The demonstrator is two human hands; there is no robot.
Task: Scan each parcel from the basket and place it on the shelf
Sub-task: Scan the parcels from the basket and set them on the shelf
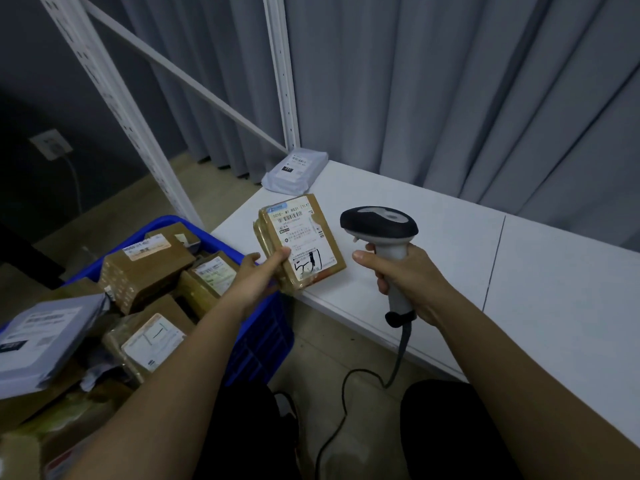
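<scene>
Left hand (256, 275) grips parcel (300, 242), label up; right hand (403, 275) clenches scanner (384, 237) beside it. We tilt scanner head toward barcode.

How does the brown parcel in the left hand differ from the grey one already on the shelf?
The brown parcel is a taped cardboard box, while the grey parcel is a soft plastic mailer. The brown parcel is gripped by the left hand above the shelf edge; the grey parcel lies flat by the shelf upright. Both carry a white label.
</scene>
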